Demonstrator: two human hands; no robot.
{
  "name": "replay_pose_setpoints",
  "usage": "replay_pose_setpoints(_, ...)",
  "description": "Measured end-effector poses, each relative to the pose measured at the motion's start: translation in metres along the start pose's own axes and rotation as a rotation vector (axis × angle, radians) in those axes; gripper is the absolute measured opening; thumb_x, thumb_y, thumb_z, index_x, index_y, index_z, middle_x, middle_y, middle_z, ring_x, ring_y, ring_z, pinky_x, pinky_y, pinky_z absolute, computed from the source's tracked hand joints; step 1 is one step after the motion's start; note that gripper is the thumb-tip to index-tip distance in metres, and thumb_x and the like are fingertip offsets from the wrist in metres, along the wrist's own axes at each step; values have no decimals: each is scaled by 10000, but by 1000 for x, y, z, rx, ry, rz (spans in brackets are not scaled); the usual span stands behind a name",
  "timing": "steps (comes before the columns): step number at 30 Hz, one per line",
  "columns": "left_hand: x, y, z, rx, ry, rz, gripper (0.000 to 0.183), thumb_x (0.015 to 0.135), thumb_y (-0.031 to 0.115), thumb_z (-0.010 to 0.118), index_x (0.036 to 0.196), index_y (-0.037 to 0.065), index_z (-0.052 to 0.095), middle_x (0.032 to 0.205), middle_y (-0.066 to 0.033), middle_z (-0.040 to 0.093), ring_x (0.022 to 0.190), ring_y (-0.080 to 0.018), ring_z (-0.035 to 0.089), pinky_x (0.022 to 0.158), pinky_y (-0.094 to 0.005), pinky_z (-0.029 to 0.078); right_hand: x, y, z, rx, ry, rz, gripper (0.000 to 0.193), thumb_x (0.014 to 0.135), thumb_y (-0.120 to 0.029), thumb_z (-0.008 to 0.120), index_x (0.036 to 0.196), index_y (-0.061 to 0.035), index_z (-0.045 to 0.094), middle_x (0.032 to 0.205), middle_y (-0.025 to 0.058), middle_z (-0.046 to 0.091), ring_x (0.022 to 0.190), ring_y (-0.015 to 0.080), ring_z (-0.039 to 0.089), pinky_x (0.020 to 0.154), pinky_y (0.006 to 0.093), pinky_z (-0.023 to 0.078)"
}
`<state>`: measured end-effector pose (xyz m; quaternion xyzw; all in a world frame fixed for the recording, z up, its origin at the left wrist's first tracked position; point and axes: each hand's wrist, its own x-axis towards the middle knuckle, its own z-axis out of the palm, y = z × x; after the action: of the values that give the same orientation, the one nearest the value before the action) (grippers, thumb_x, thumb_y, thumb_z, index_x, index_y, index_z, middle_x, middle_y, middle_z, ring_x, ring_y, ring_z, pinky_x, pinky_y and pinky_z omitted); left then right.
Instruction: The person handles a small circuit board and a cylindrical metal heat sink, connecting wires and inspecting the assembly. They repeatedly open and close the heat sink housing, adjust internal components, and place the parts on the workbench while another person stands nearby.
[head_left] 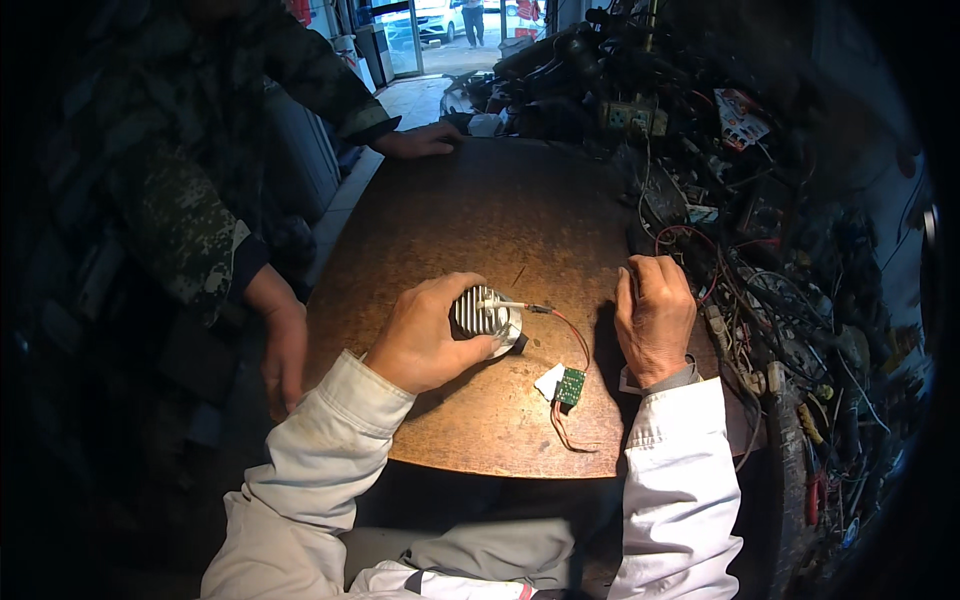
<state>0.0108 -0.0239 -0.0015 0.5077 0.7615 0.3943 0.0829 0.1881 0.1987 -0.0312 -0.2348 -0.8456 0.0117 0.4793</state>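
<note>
One rounded silvery housing point(473, 313), finned, wire point(575, 329) attached.

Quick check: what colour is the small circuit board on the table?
The circuit board is green, best seen in the head view.

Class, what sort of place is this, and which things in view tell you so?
Probably a small repair workshop: a worn table, a green circuit board wired to a finned part in the left hand, and a heap of cables and parts on the right.
</note>
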Motion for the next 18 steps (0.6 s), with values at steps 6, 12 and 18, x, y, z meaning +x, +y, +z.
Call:
replay_pose_setpoints(6,10,-12,2,-377,-7,-7,622,953,362,844,1294,-125,660,1068,-176,757,920,-211,735,822,-334,608,-1,5,-2,-9,-31,4,139,910,-67,767,1026,-4,726,950,143,684,911,352,691,783,450,575)
replay_pose_setpoints(12,13,-18,1,-818,-227,-251,638,1081,551,618,1260,-57,692,1012,-127,739,866,-131,698,768,-259,586,-1,3,-3,110,-21,55,122,916,-59,766,1014,4,730,934,152,696,888,344,707,767,442,583)
replay_pose_setpoints(18,10,-15,4,-1031,-325,-363,648,1134,555,465,1340,-33,645,1217,-210,726,1143,-270,756,965,-420,661,1,-2,-2,229,-18,27,99,912,-28,764,997,16,738,910,153,713,823,334,722,719,421,587)
